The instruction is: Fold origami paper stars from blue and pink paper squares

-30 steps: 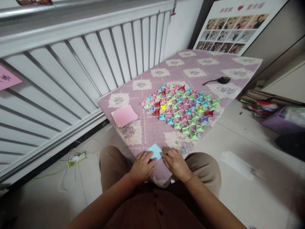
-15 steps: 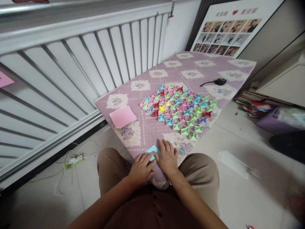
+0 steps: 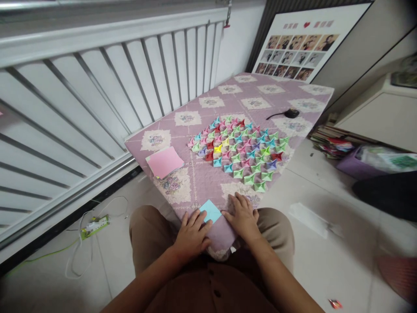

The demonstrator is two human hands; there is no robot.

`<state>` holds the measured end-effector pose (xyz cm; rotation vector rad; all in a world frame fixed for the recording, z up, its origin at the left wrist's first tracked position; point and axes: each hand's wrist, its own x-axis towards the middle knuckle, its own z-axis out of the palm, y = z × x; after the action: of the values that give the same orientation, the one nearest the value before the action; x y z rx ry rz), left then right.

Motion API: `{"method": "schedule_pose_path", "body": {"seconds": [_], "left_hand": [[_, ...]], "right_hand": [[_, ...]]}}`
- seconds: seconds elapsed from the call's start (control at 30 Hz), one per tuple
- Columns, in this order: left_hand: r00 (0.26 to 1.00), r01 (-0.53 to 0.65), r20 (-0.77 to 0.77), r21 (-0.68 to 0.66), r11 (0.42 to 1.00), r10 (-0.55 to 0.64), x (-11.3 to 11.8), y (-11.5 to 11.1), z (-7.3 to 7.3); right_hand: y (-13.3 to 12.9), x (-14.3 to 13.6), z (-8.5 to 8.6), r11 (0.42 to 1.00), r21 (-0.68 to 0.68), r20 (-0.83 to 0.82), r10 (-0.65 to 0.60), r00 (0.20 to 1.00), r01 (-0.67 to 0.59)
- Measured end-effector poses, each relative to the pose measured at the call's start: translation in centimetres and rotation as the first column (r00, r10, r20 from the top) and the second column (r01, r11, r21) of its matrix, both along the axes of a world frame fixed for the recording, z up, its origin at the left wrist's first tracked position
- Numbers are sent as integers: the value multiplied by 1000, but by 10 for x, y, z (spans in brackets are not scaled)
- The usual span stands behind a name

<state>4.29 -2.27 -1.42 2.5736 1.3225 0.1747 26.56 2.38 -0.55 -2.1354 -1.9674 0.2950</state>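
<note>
A small light-blue square of paper [image 3: 210,211] lies flat on the near corner of the cloth-covered table [image 3: 224,232]. My left hand [image 3: 193,230] rests with spread fingers, its fingertips on the paper's left edge. On the other side my right hand [image 3: 243,217] lies flat on the cloth, fingers apart, the thumb touching or close to the paper's right corner. Beyond them, several folded paper pieces [image 3: 250,154] in green, blue, pink, red, yellow and purple stand in rows. A stack of pink paper sheets [image 3: 165,161] sits to the left.
A black ladle-shaped object [image 3: 291,113] lies on the table's far right. A white radiator [image 3: 130,82] runs along the left. A photo board [image 3: 299,43] leans at the back. A power strip [image 3: 95,226] with cables is on the floor, and a purple bin [image 3: 355,164] stands right.
My right hand has moved right, off the blue paper, uncovering more of it. My left hand stays at its left edge. The whole view has shifted slightly.
</note>
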Motion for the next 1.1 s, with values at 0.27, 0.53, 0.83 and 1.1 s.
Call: {"method": "schedule_pose_path", "body": {"seconds": [0.27,0.53,0.83,1.1], "left_hand": [[1000,5,5,13,1000,-6,-2,0,-3],[999,-41,-22,8,999,41,-14,-6,-5],[960,-271,62,-58,961,274,-4,28,23],[939,-344,-43,-151,927,342,20,59,29]], "right_hand": [[6,-29,22,948,35,-120,317,941,-315],[7,-34,22,936,-43,-87,346,934,-350],[17,-35,28,958,-149,-40,242,969,-245],[21,-35,32,947,-199,-46,249,967,-253]]}}
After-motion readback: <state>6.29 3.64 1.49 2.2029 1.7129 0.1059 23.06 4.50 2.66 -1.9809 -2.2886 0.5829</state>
